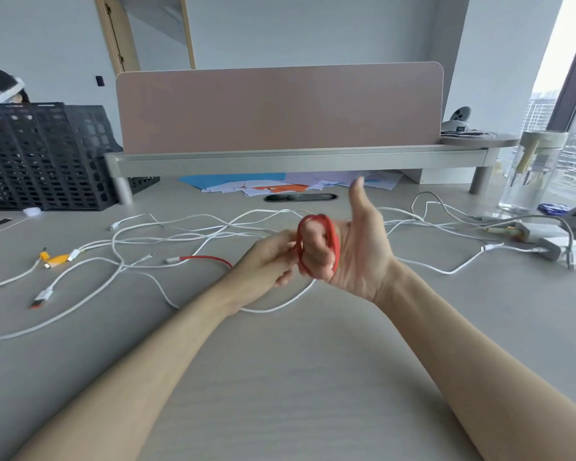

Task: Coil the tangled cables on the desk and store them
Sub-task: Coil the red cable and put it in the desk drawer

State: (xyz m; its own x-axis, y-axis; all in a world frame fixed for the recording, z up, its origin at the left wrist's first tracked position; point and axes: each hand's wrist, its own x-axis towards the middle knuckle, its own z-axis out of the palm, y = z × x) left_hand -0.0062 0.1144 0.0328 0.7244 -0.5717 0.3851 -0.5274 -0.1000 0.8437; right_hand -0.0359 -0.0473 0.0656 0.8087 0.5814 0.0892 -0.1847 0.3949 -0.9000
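Red cable looped round curled fingers of right hand, thumb up. Left hand grip pinches it beside the loops; tail trails left along surface

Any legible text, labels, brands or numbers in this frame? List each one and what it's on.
Nothing can be read in this view.
Black mesh file rack: faint marks along the top edge, too blurred to read.
Grey device on the shelf: small dark tag, too small to read.
Power adapters: no print can be made out.
Red cable: no markings visible.
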